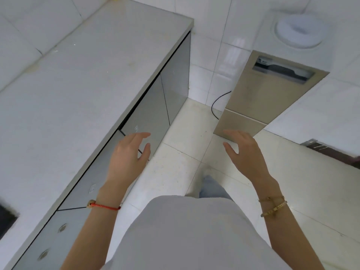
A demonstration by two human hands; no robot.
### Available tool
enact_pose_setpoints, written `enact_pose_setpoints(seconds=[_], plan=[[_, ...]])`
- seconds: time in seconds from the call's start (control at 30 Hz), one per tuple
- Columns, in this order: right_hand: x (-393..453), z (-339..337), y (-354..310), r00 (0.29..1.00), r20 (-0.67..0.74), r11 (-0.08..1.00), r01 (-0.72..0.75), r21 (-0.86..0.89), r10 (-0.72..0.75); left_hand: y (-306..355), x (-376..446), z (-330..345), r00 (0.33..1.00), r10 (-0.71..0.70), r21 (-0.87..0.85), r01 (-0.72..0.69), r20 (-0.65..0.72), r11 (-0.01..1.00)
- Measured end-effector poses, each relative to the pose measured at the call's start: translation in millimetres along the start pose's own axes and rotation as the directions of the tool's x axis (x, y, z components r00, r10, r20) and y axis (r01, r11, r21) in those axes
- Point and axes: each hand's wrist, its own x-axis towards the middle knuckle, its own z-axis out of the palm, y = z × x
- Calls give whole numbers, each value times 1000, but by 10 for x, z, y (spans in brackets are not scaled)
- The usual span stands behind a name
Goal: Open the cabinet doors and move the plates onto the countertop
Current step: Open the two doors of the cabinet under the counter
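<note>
A long pale countertop (81,90) runs along the left, with grey glossy cabinet doors (150,115) beneath its front edge. The doors look closed, and no plates are in view. My left hand (128,154) hovers in front of a cabinet door just below the counter edge, fingers relaxed and spread, holding nothing. My right hand (245,152) hangs over the floor to the right, fingers loosely extended, also empty.
A beige appliance (259,98) with a recessed handle stands built in at the right, under a white counter with a round white object (300,30). A black cable (216,106) trails on the tiled floor (187,137). A dark edge (7,219) shows at the far left.
</note>
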Motion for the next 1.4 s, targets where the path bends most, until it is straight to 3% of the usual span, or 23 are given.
enact_pose_setpoints(seconds=[0.2,0.33,0.6,0.77,0.9,1.0,1.4], plan=[[1218,-7,178,970,141,980,199,21,-200,84,542,194,978,-162,19,166,-134,986],[2067,-71,253,908,256,941,336,28,-332,266,823,366,916,-322,-17,327,-239,945],[3274,-38,235,706,441,800,599,47,-554,734,986,696,666,-607,-120,625,-433,771],[3499,88,78,551,502,698,698,161,-667,988,794,847,470,-718,-200,748,-514,633],[3486,201,-65,438,523,616,752,232,-731,1160,607,938,355,-752,-235,800,-555,551],[3408,266,-134,383,527,577,770,271,-759,1246,480,977,319,-760,-237,820,-567,521],[3252,416,-259,292,488,483,812,327,-823,1340,279,1006,263,-745,-222,847,-613,482]])
